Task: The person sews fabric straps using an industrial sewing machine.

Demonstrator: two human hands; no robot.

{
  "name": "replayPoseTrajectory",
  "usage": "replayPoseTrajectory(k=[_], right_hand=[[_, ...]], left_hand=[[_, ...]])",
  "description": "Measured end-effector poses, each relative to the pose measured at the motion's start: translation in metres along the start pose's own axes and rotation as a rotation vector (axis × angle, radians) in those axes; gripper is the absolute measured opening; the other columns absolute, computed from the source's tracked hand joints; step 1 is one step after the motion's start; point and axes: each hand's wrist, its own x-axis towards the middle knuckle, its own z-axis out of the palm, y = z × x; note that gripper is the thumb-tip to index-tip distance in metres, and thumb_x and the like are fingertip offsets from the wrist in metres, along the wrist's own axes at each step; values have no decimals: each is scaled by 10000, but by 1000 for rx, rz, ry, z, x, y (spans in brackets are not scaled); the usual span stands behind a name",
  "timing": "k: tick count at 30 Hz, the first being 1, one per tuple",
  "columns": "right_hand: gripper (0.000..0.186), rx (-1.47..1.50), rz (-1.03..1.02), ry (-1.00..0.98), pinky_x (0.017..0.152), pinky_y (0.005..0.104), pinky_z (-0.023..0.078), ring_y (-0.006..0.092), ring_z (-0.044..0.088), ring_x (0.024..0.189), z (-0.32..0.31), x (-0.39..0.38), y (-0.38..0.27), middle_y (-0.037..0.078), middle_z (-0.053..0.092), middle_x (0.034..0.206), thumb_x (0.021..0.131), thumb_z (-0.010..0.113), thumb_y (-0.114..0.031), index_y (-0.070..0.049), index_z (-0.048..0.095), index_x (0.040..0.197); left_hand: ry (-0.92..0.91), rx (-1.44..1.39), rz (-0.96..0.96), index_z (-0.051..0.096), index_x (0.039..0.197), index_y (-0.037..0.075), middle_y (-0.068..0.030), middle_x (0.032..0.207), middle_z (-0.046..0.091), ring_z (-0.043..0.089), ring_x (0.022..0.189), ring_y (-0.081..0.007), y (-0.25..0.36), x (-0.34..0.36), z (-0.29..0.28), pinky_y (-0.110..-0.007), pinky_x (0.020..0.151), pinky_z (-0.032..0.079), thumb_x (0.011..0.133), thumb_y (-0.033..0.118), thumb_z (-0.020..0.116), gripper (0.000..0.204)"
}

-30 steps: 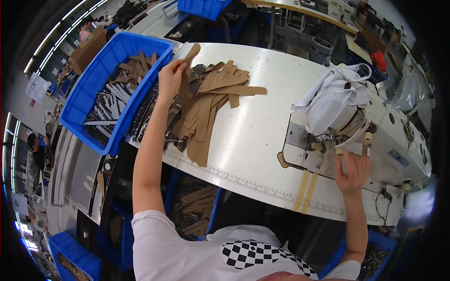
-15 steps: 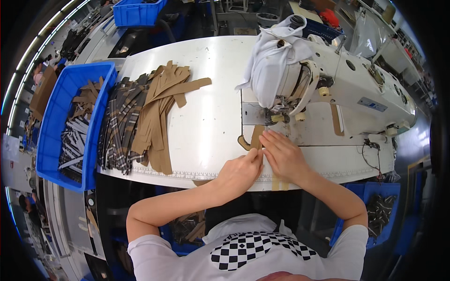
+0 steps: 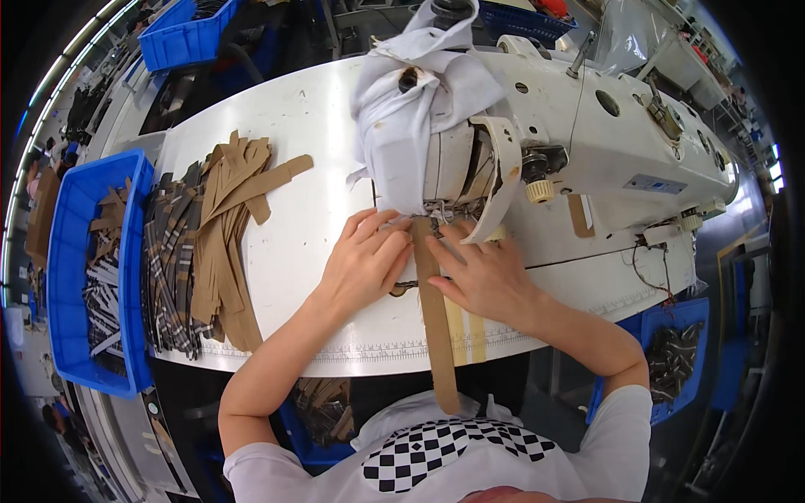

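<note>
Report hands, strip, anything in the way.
Left hand, right hand flanking brown strip. Strip's near end overhangs table. Sewing machine partly hides right hand.

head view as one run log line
brown strip: at sewing machine, overhanging table | left hand: strip's left | right hand: strip's right

A long, narrow tan-brown fabric strip (image 3: 434,310) runs almost straight toward the person, slanting slightly rightward at its near end. Its far end sits at the needle area of a white industrial sewing machine (image 3: 587,134) (whether the presser foot pins it is too small to tell). The strip's middle crosses the white tabletop (image 3: 293,230), and its blunt near end overhangs the front edge.
</note>
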Motion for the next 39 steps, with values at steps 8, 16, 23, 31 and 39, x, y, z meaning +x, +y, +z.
replayPoseTrajectory(k=[8, 16, 23, 31, 39], right_hand=[[438, -11, -8, 224, 937, 483, 391, 239, 488, 1121, -2, -5, 12, 73, 590, 1069, 782, 704, -396, -54, 649, 1050], [162, -420, 1399, 638, 706, 421, 538, 304, 687, 816, -118, -233, 110, 135, 701, 880, 825, 646, -192, -77, 702, 924], [465, -525, 2193, 66, 892, 481, 509, 391, 631, 1063, -144, -459, 169, 239, 663, 1099, 817, 622, -399, -7, 669, 1062], [407, -371, 2261, 20, 921, 474, 500, 366, 613, 1124, -153, -450, 183, 200, 642, 1195, 830, 619, -270, -29, 648, 1156], [133, -54, 1771, 1263, 652, 321, 507, 192, 628, 700, -188, -537, 182, 123, 674, 858, 836, 636, -182, -50, 641, 844]], left_hand=[[-95, -135, 24, 630, 1023, -6, -138, 1097, 669, 636, 1012, -340, 6, 15, 16, -411, 845, 517, 759, 82, 738, 298], [-122, -95, -24, 590, 971, -20, -178, 1133, 655, 591, 1087, -386, 17, 12, 10, -445, 937, 466, 786, 10, 673, 205], [-96, -70, 1, 592, 924, -15, -175, 1106, 664, 601, 1060, -378, 14, 9, 10, -445, 923, 471, 775, -6, 670, 169], [-116, -65, -14, 593, 928, -17, -179, 1138, 657, 602, 1079, -362, 14, 8, 9, -430, 922, 473, 787, -18, 653, 153], [-76, -77, 39, 589, 924, -24, -185, 1096, 664, 611, 1031, -375, 26, 18, 6, -430, 892, 485, 781, -38, 629, 149]])
